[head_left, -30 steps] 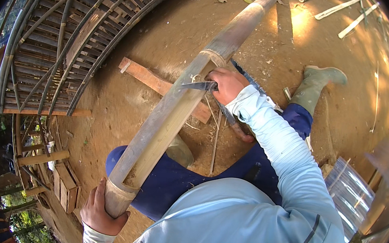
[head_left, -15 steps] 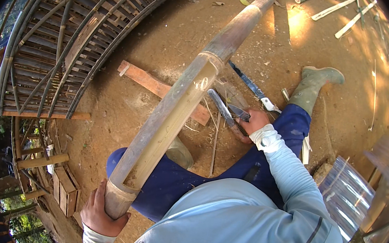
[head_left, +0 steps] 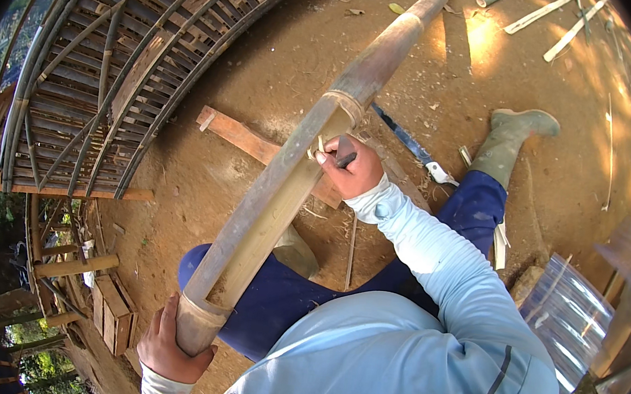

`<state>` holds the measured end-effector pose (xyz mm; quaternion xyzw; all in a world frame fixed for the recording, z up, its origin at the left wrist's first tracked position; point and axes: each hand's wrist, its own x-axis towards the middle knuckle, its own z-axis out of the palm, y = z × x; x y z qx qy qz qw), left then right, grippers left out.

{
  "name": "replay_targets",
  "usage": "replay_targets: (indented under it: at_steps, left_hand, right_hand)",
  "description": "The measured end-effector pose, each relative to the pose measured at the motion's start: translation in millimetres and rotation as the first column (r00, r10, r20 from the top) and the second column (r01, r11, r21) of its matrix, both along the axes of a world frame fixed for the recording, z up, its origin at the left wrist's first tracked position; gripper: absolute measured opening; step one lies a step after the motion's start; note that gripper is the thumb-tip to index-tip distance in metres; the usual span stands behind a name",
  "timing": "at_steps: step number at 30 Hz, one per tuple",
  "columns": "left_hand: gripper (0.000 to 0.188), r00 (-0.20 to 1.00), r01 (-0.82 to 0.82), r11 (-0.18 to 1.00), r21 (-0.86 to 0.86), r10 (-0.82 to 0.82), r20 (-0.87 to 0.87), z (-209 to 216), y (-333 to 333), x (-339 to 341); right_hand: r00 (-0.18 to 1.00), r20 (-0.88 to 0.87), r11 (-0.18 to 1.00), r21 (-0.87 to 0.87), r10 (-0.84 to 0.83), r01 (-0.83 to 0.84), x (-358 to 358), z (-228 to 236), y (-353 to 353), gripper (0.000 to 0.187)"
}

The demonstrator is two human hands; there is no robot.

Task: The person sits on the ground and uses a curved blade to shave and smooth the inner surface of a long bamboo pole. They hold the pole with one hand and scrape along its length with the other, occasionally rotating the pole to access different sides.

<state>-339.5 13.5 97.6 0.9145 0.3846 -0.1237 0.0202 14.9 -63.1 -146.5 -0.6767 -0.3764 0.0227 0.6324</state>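
Note:
A long bamboo pole (head_left: 255,213) slants across my raised leg, with an open slot cut along its near section. My left hand (head_left: 176,344) is closed around its near end, below the slot. At the slot's far end my right hand (head_left: 354,166) is closed on a small dark knife (head_left: 346,154), its fingertips at the slot's edge. A pale curled shaving (head_left: 319,149) shows by those fingertips; whether they pinch it is unclear. Most of the knife is hidden by the hand. A long dark blade with a white handle (head_left: 439,173) lies on the ground beyond.
A reddish plank (head_left: 237,135) lies under the pole. A slatted bamboo platform (head_left: 104,72) stands at the left, with a wooden crate (head_left: 112,312) nearer. My boot (head_left: 510,137) rests at the right, above a clear corrugated sheet (head_left: 566,319). Bamboo strips (head_left: 576,28) lie far right.
My right hand, with the knife, has moved up and left from beside the tools on the ground to the slot's far end. My left hand keeps its hold on the pole.

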Motion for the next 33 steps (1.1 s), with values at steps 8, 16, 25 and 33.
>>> replay_targets:
  at_steps: [8,16,25,33]
  left_hand:
    - [0.111,1.000,0.011,1.000,-0.007,-0.011,-0.007,-1.4,1.2,-3.8]
    - [0.112,0.995,0.102,0.993,0.064,-0.103,0.007,-5.4,-1.2,-8.2]
    - [0.109,0.997,0.077,0.995,0.062,-0.077,-0.005,-4.2,-2.9,-4.7]
    - [0.108,0.996,0.088,0.993,0.078,-0.089,0.011,-4.7,-3.6,-5.5]
  right_hand:
    - [0.793,-0.578,0.948,0.318,0.192,0.003,29.9,-22.0,-36.1,0.018]
    - [0.362,-0.900,0.899,0.350,0.244,0.262,71.2,-34.5,-40.0,0.026]
    - [0.752,-0.659,0.951,0.240,0.012,0.196,12.5,-26.9,-27.1,0.023]
    - [0.993,0.112,0.999,-0.026,-0.045,0.048,-40.3,15.9,-10.7,0.040]
